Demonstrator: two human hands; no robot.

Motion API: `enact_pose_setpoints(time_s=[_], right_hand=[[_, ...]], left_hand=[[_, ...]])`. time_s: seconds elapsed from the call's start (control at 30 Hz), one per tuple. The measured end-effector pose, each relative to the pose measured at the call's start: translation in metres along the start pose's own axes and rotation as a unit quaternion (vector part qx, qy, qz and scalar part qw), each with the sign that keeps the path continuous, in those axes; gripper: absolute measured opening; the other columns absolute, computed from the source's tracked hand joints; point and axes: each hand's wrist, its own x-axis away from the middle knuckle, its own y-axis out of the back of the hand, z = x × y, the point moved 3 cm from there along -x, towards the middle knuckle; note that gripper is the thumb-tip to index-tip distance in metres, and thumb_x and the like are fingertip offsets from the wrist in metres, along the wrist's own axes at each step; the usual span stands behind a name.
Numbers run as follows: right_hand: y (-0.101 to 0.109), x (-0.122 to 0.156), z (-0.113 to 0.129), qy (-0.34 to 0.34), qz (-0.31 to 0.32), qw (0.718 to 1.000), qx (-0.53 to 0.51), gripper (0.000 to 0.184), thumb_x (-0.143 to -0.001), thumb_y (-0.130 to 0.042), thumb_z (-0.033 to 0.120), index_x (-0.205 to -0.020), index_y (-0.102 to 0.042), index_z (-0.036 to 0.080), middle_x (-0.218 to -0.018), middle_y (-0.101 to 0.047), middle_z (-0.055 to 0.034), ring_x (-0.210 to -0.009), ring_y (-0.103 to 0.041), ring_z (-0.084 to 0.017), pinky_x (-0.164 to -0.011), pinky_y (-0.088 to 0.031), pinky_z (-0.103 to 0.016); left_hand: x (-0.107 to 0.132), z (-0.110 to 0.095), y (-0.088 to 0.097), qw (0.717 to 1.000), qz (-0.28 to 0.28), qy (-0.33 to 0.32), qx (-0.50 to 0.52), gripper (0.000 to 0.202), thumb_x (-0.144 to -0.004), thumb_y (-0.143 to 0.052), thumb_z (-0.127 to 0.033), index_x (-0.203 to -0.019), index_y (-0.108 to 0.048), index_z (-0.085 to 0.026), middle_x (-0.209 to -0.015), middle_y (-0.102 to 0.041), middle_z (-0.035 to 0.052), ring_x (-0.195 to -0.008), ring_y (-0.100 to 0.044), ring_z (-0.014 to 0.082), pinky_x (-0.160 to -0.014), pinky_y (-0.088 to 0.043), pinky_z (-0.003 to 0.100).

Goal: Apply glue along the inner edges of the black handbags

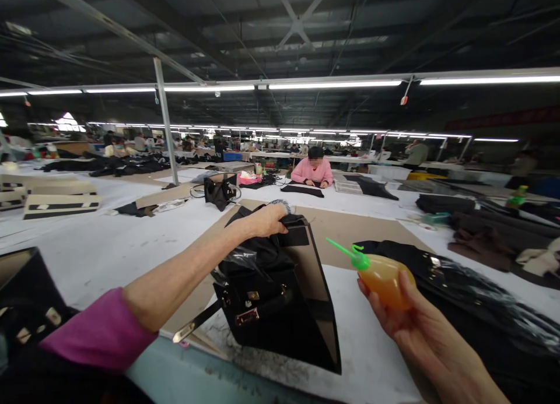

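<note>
A black handbag with gold-coloured fittings stands on the table in front of me, its side panel turned to the right. My left hand reaches over its top and is closed on the black material at the upper edge, the fingertips partly hidden. A loose strap with a metal tip hangs from the bag's left side. To the right, my right hand is wrapped round a squeeze bottle of amber liquid. Its thin green nozzle points up and left toward the bag, apart from it.
Black pieces under clear plastic lie at the right. Another black bag stands at the left edge. Farther back are a small black bag, cream panels and a co-worker in pink at the same white table.
</note>
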Motion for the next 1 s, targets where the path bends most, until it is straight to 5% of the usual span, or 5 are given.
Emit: enact_pose_setpoints(time_s=[0.2, 0.37, 0.53, 0.8, 1.0], right_hand=[[0.009, -0.012, 0.038, 0.127, 0.036, 0.988, 0.077, 0.055, -0.065, -0.084, 0.024, -0.112, -0.057, 0.02, -0.106, -0.066, -0.0108, -0.089, -0.066, -0.031, -0.062, -0.06, -0.025], [0.014, -0.019, 0.038, 0.175, 0.027, 0.969, 0.171, 0.05, -0.07, -0.08, 0.034, -0.113, -0.057, 0.02, -0.114, -0.062, -0.0102, -0.093, -0.064, -0.029, -0.071, -0.058, -0.03], [0.021, -0.031, 0.031, 0.264, 0.046, 0.916, 0.3, 0.05, -0.07, -0.078, 0.038, -0.113, -0.055, 0.024, -0.108, -0.062, -0.0073, -0.091, -0.062, -0.025, -0.073, -0.056, -0.029], [0.019, -0.042, 0.027, 0.38, 0.029, 0.794, 0.473, 0.051, -0.071, -0.075, 0.045, -0.115, -0.055, 0.029, -0.107, -0.06, -0.0011, -0.091, -0.059, -0.018, -0.075, -0.049, -0.018], [0.013, -0.046, 0.021, 0.409, 0.046, 0.767, 0.491, 0.048, -0.073, -0.073, 0.042, -0.115, -0.055, 0.029, -0.107, -0.06, 0.0, -0.089, -0.058, -0.017, -0.077, -0.047, -0.017]], left_hand=[[-0.043, -0.018, 0.001, 0.988, 0.113, -0.043, -0.093, 0.029, -0.071, -0.063, -0.023, -0.099, -0.065, -0.019, -0.093, -0.069, 0.0021, -0.083, -0.061, 0.0176, -0.069, -0.044, 0.021], [-0.053, -0.036, 0.002, 0.959, 0.228, -0.023, -0.163, 0.022, -0.069, -0.063, -0.021, -0.09, -0.068, -0.017, -0.075, -0.069, 0.0032, -0.071, -0.062, 0.0182, -0.064, -0.045, 0.023], [-0.049, -0.032, -0.026, 0.938, 0.298, 0.027, -0.174, 0.028, -0.069, -0.064, -0.026, -0.093, -0.069, -0.014, -0.077, -0.07, 0.0083, -0.068, -0.062, 0.0212, -0.059, -0.046, 0.026], [-0.052, 0.0, -0.055, 0.962, 0.266, 0.022, -0.06, 0.026, -0.063, -0.067, -0.026, -0.088, -0.069, -0.019, -0.078, -0.07, 0.0029, -0.07, -0.062, 0.0177, -0.056, -0.044, 0.022], [-0.057, 0.012, -0.058, 0.97, 0.242, 0.004, -0.023, 0.023, -0.061, -0.067, -0.024, -0.084, -0.068, -0.02, -0.072, -0.069, -0.0006, -0.068, -0.061, 0.0165, -0.056, -0.043, 0.022]])
